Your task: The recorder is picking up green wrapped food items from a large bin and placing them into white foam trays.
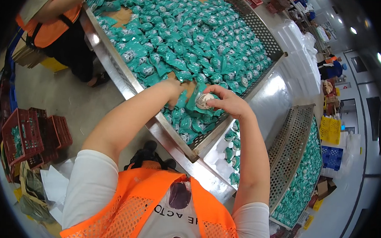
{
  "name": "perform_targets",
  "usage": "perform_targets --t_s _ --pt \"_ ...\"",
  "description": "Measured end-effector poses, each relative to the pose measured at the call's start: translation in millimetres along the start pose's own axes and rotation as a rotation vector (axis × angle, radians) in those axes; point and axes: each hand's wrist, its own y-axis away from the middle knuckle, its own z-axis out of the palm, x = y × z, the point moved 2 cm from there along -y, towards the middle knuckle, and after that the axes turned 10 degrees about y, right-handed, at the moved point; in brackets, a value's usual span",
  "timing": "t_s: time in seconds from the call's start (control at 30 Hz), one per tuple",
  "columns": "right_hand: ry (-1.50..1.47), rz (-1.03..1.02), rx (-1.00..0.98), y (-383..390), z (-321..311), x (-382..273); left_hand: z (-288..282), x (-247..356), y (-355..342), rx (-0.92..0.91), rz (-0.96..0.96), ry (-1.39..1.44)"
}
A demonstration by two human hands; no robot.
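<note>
Many small green packets (pixel 177 37) with clear, silvery windows lie heaped in a metal tray with perforated sides (pixel 270 37). At its near corner, my right hand (pixel 231 103) pinches one green packet, its pale round content (pixel 204 101) showing through the clear side, between thumb and fingers. To its left my left hand (pixel 173 92) is bent down into the heap with its fingers curled. Green film lies right beside those fingers; what they hold, if anything, is hidden. Between the hands a brown patch of tray lining (pixel 191 88) shows.
A co-worker in an orange vest (pixel 47 32) stands at the tray's left side. Red crates (pixel 24 137) are stacked at left. Another perforated tray (pixel 293 144) of green packets stands at right, near yellow (pixel 330 130) and blue crates (pixel 332 157). Loose packets lie in a white container (pixel 223 156) below.
</note>
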Motion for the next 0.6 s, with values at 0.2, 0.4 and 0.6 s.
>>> perform_targets --t_s 0.2,0.4,0.6 --pt "-0.215 -0.193 0.27 69.9 -10.5 11.2 -4.0 5.2 -12.4 0.035 -0.132 -0.014" --pt "-0.332 -0.246 0.417 182.0 -12.4 41.9 -22.8 -6.8 -7.0 0.382 -0.084 0.632" --pt "-0.605 -0.363 0.468 237.4 22.7 117.9 -35.5 8.6 2.4 0.263 -0.264 1.094"
